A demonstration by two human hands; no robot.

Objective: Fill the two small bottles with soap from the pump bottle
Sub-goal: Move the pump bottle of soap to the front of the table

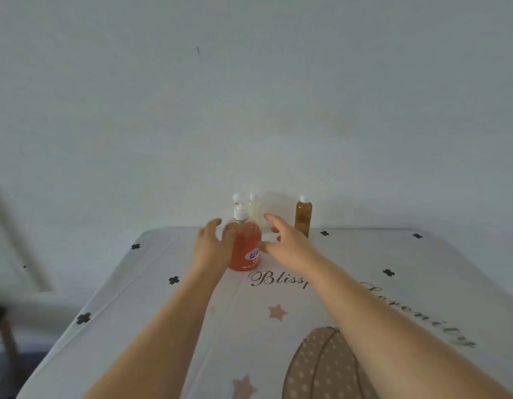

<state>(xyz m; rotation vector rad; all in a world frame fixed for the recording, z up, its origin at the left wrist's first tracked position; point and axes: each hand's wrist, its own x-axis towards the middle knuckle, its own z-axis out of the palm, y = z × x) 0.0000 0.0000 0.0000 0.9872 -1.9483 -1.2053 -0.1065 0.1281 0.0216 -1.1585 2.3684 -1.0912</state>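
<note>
A pump bottle point(246, 249) of orange soap with a white pump head stands near the far middle of the table. My left hand point(210, 244) is at its left side, fingers spread, fingertips touching or almost touching the bottle. My right hand point(287, 240) hovers to its right, fingers spread and relaxed, holding nothing. Behind the pump bottle stands a small pale bottle point(255, 211) with a white cap, partly hidden. A small amber bottle point(303, 216) with a white cap stands upright at the far edge, right of my right hand.
The table point(163, 312) wears a white cloth with black crosses, stars, script lettering and a dotted brown shape near me. A plain wall rises right behind the bottles. A wooden stool point(1, 326) shows at the left, below table level.
</note>
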